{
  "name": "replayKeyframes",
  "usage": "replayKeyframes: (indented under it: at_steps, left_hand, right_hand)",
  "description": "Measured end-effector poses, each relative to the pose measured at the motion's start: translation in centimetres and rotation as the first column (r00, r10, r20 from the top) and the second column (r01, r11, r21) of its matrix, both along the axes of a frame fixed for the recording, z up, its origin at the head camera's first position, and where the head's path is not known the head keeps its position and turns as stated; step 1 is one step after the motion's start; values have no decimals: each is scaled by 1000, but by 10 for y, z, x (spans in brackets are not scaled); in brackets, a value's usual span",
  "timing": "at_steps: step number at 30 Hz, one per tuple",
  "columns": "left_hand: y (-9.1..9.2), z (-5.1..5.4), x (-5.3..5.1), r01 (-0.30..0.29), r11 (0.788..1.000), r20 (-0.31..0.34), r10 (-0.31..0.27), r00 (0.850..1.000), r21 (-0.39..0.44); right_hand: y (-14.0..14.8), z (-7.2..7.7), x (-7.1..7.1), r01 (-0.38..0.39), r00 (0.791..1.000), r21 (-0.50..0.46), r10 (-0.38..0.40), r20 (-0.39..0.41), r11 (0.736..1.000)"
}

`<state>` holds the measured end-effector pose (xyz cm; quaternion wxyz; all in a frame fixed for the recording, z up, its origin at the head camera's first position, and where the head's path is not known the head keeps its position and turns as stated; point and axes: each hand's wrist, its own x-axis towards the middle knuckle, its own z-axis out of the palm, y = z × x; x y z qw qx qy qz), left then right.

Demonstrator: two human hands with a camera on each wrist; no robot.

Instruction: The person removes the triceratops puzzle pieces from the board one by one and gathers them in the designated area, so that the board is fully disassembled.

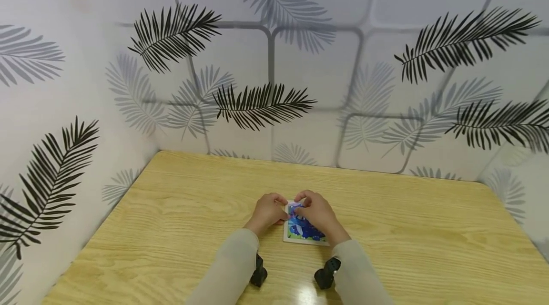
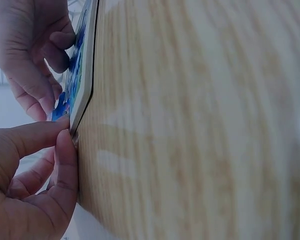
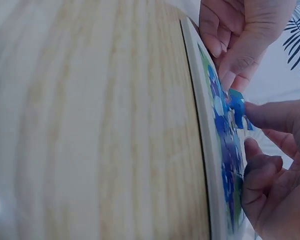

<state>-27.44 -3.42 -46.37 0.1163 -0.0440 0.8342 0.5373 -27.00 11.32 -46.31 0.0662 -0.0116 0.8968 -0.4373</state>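
Right now, both hands meet over a small puzzle board (image 3: pixel 206 125), which lies flat on the wood-grain surface (image 1: pixel 193 200) a little below and right of the middle of the head view. The board has a pale border around a picture in blue, with some green along the bottom.

The left hand (image 1: pixel 269 209) is at the board's left side, towards its upper left corner. In the left wrist view its thumb and forefinger are narrow, pinching the board's corner between them.

The right hand (image 1: pixel 318 212) reaches across the board from the right, covering much of the picture's upper right part. It pinches a loose blue puzzle piece (image 3: pixel 237 107), seen in the upper right of the right wrist view, tilted against the picture rather than lying flat in it. The piece is near the left thumb; whether the two touch I cannot tell.

Pale sleeves (image 1: pixel 233 262) run in from the bottom of the head view, with a small black device (image 1: pixel 259 271) at the inner side of each wrist. Behind the surface, a pale wall (image 1: pixel 317 71) with black and grey leaf prints fills the upper part of the frame.
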Motion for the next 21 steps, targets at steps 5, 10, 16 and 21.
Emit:
replayKeyframes:
  at_steps: [5, 10, 16, 21]
  left_hand:
    - [2, 0, 0, 2, 1000, 9, -2, 1000, 1]
    - [0, 2, -2, -2, 1000, 5, 2, 1000, -4]
    - [2, 3, -3, 7, 1000, 4, -7, 1000, -12]
    - [3, 2, -1, 5, 1000, -1, -5, 1000, -21]
  right_hand:
    - [-3, -3, -1, 64, 996, 28, -62, -61, 998]
    - [-7, -4, -4, 107, 992, 61, -102, -76, 992]
    - [0, -3, -3, 146, 987, -65, -150, -59, 987]
    - [22, 4, 0, 206, 978, -162, -208, 6, 965]
